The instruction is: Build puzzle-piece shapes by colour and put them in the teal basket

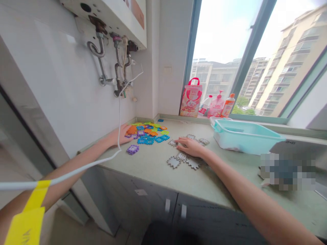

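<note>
My left hand (123,134) rests at the left edge of a pile of interlocking foam-like puzzle tiles, against an orange tile (131,130). Its fingers are partly hidden there but look stretched along the pile, not closed. Blue tiles (146,140) lie at the pile's front, with green and purple ones among them. A purple tile (133,149) lies apart, nearer to me. My right hand (189,147) is open, palm down, its fingers spread over several grey tiles. One grey tile (173,162) and another grey tile (192,162) lie in front of it.
A turquoise plastic basin (246,136) stands on the counter (145,166) at right, beside a blurred-out object (287,170). A pink bag (191,100) and several bottles line the window sill. A white cable (84,166) hangs across my left forearm. Pipes run below a wall heater (120,20).
</note>
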The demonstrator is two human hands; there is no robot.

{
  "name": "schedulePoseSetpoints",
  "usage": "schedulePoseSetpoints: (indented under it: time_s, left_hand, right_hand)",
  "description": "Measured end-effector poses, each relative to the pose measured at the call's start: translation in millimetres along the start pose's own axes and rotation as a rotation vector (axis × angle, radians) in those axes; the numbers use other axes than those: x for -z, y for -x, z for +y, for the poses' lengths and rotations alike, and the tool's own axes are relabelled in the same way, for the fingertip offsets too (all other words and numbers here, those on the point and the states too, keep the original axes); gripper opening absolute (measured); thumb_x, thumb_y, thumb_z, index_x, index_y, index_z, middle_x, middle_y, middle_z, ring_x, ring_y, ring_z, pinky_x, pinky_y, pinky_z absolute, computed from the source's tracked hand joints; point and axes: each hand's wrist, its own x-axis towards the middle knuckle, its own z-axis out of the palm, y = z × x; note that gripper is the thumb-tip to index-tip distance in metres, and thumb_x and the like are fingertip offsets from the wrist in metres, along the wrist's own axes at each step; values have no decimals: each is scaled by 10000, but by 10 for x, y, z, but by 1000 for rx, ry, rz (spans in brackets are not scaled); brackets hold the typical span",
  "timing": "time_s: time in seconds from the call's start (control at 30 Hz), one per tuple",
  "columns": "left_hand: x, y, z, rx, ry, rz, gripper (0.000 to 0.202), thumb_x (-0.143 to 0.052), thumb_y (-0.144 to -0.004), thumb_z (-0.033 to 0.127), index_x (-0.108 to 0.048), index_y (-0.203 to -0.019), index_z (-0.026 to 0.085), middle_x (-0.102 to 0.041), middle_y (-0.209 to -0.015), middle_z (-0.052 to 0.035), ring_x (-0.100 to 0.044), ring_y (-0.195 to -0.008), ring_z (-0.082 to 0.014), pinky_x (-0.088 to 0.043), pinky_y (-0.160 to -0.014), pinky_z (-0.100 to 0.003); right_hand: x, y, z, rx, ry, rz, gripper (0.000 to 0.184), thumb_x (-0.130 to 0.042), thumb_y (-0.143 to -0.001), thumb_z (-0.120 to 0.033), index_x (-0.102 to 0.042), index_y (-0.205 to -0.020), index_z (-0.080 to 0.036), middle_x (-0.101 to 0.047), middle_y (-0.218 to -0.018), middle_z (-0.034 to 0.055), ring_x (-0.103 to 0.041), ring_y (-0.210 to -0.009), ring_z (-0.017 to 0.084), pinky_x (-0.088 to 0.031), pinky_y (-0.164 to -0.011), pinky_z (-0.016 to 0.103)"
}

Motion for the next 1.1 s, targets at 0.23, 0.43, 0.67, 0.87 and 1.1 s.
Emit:
schedulePoseSetpoints:
  time_s: [0.23,0.43,0.67,0.87,1.1]
  left_hand:
    - [55,-717,-206,42,62,-140,754,-721,-683,504,-686,-1355,164,-696,-1352,-151,-652,-1226,-337,-483,-1083,-368]
    - [-112,-1109,-63,73,-55,-198,730,-759,-626,410,-705,-1336,253,-753,-1266,-130,-696,-1144,-360,-518,-1004,-398]
    - [-128,-1153,-411,113,63,172,529,-563,-869,279,-678,-1383,233,-769,-1239,-78,-713,-1132,-268,-501,-1058,-348]
    - [-78,-1112,-355,151,35,230,425,-493,-927,320,-772,-1240,251,-806,-1077,-42,-730,-1026,-244,-532,-982,-319]
    - [142,-936,44,36,28,265,436,-468,-983,419,-764,-1253,251,-770,-1216,-65,-662,-1189,-282,-477,-1091,-410]
  right_hand:
    - [-4,-2,-49,-13,21,-12,520,-516,-1024,-474,-626,-1480,-247,-560,-1548,136,-520,-1444,309,-372,-1230,479]
    - [-40,8,-29,-19,25,2,517,-507,-1022,-476,-616,-1488,-279,-559,-1553,107,-520,-1443,306,-379,-1229,496]
    - [-89,-31,-30,-30,37,2,521,-496,-1024,-467,-591,-1511,-308,-542,-1571,77,-496,-1461,314,-360,-1243,503]
    - [-81,-28,-60,-21,21,1,506,-483,-1032,-459,-601,-1501,-313,-550,-1563,72,-504,-1454,317,-368,-1241,525]
    - [183,-24,-73,16,62,99,411,-537,-1033,-466,-696,-1382,-317,-641,-1470,58,-627,-1309,307,-383,-1216,532]
